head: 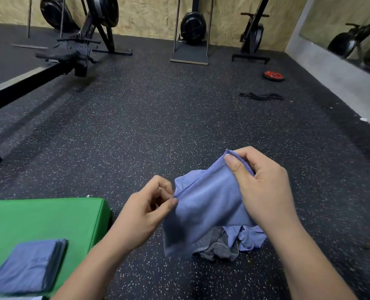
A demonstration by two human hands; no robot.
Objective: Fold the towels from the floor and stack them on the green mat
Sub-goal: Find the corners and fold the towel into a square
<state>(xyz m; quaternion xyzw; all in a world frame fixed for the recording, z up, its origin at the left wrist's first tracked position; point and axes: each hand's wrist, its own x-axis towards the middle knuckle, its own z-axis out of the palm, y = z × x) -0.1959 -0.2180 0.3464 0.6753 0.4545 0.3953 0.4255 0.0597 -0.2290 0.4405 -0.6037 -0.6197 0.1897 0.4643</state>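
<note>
- The blue towel (pixel 205 204) hangs above the floor (pixel 158 118) at 5 o'clock in the view; the left hand (pixel 145 211) pinches its hemmed edge between thumb and curled fingers; the right hand (pixel 264 187) grips the upper corner, thumb laid over the hem
- The held cloth covers part of the loose towels (pixel 229 243) crumpled on the floor beneath it, blue and grey ones tangled together
- At 8 o'clock lies the green mat (pixel 49 215); a folded stack (pixel 28 265) of blue towels sits on its near part, well apart from the hands
- At 10 o'clock stands a rowing machine (pixel 67 55); at 12 o'clock a fan-wheel machine (pixel 192 27) against the wall; at 1 o'clock an exercise bike (pixel 252 33)
- At 2 o'clock a red weight plate (pixel 274 76) lies flat, with black bands (pixel 261 96) just nearer; a mirror (pixel 353 29) lines the right wall
- The top folded towel bears a small mark (pixel 40 260), possibly a stitched logo; too blurred to read
</note>
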